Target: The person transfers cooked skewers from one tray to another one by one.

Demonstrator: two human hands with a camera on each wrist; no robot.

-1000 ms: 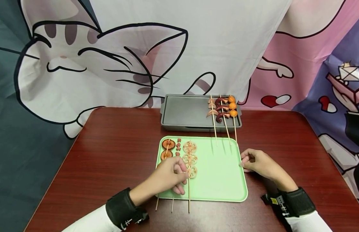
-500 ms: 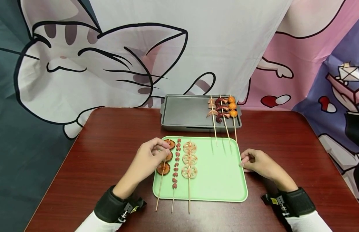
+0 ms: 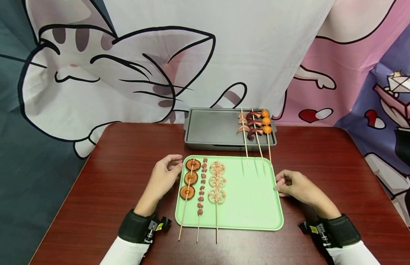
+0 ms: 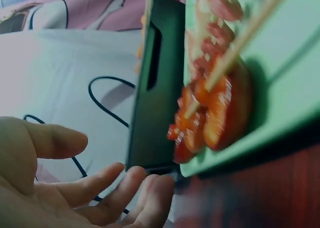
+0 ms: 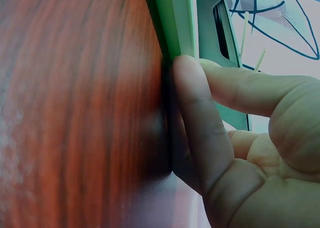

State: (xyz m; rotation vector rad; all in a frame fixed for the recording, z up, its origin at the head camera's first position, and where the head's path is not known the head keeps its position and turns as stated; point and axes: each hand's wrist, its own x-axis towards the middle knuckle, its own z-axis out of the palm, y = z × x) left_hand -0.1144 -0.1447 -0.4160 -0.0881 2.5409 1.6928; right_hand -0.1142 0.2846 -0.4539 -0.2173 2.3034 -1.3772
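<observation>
My left hand (image 3: 165, 175) is just off the upper left corner of the green tray (image 3: 251, 198), thumb and fingers apart. The left wrist view shows nothing between those fingers. At the tray's right edge, my right hand (image 3: 296, 186) pinches the rim between thumb and index finger. Three skewers lie on the tray's left half, their sticks jutting over the front rim: a skewer of brown-red round slices (image 3: 191, 178), a thin skewer of small pink meat pieces (image 3: 201, 187) and a skewer of pale lotus root slices (image 3: 217, 181).
Behind the green tray stands a grey rectangular grill pan (image 3: 211, 127). Across its right end lie a skewer of pale crescent pieces (image 3: 243, 129), an octopus skewer (image 3: 254, 125) and a skewer of orange balls (image 3: 266, 121), sticks reaching over the green tray. The table (image 3: 132, 147) is reddish-brown wood.
My left hand has moved from over the lotus root skewer, past the round-slice skewer, to outside the tray's left edge. All three skewers are uncovered. The right hand has stayed in place.
</observation>
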